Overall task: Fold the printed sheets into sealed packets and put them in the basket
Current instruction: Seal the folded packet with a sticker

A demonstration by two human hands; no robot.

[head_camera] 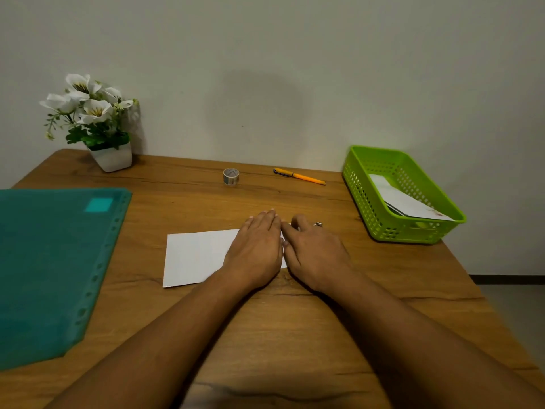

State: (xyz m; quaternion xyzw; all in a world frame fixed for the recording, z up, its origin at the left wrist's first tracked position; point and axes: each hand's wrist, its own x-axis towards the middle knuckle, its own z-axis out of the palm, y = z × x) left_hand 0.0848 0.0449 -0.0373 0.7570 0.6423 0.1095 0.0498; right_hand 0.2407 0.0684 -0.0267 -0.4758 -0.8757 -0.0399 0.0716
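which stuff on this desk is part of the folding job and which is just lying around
Job: sheet under the left hand and right hand; tape roll; green basket holding folded packets.

Lying about: orange pen; flower pot; teal folder, though it might be the sheets' source.

I am looking down at a wooden table (295, 320), its warm brown grain running left to right with dark knots and cracks in it. Its far edge is meeting a plain pale wall (295, 39), which is filling the whole upper half of my view. The light is falling soft and dim, and a blurred round shadow (256, 113) is lying on the wall straight ahead. Past the table's right edge, grey floor (513, 314) is showing, with a dark skirting (507, 279) running along the wall's foot.
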